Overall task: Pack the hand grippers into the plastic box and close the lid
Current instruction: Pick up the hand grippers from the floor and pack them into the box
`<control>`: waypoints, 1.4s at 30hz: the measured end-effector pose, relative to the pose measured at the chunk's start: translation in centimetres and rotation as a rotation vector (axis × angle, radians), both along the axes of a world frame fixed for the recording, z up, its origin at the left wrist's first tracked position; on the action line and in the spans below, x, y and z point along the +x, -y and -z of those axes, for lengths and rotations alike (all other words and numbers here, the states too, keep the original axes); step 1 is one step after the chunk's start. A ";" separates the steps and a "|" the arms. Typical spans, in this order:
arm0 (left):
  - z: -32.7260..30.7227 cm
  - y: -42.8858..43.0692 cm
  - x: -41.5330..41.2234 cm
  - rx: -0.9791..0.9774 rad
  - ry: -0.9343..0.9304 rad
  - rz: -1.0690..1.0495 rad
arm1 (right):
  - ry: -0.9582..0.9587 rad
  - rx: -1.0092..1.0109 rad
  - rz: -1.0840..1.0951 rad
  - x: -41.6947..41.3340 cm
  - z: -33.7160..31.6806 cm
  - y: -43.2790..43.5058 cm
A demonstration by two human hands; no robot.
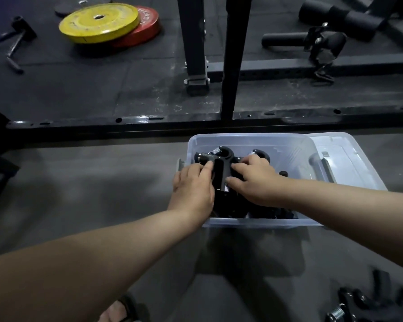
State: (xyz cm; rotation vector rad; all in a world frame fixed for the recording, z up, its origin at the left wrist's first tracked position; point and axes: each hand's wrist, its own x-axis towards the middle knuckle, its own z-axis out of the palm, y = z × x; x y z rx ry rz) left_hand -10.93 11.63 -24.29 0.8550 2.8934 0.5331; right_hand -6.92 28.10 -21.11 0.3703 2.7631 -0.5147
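Note:
A clear plastic box (249,141) stands on the grey floor with several black hand grippers inside. Both my hands reach into it. My left hand (192,189) holds the left side of one black hand gripper (220,169), fingers curled on its handle. My right hand (254,180) grips the right side of the black hand grippers, thumb and fingers curled around a handle. The clear lid (344,159) lies against the box's right side. More loose hand grippers (363,305) with steel springs lie on the floor at the bottom right.
A black rack frame bar (196,123) runs across the floor just behind the box, with uprights (233,56) above. Yellow and red weight plates (100,22) lie far left. Padded rollers (335,17) sit far right. My sandalled foot (119,310) is at the bottom.

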 end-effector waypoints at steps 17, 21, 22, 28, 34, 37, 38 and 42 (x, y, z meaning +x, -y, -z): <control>0.3 -1.8 0.3 -0.127 -0.058 -0.112 | -0.505 -0.048 0.404 12.2 1.0 -10.9; -0.5 -1.4 0.6 -0.050 -0.133 -0.088 | -0.334 0.065 0.781 16.8 2.2 -14.5; -0.5 -1.3 0.9 -0.019 -0.146 -0.036 | -0.162 0.060 0.794 18.1 3.2 -15.4; 0.5 -3.3 2.7 -0.079 -0.146 0.189 | 0.799 0.145 0.204 25.3 7.8 -13.8; 0.6 -3.1 3.2 -0.113 -0.185 0.178 | 0.735 0.404 -0.215 27.2 9.0 -12.2; 0.5 -3.2 3.5 -0.119 -0.189 0.175 | 0.607 0.565 -0.537 27.6 8.9 -12.0; 0.5 -3.2 3.4 -0.119 -0.192 0.175 | 0.595 0.593 -0.577 27.8 8.9 -11.9; 0.5 -3.2 3.4 -0.126 -0.204 0.168 | 0.521 0.636 -0.609 28.3 9.2 -11.2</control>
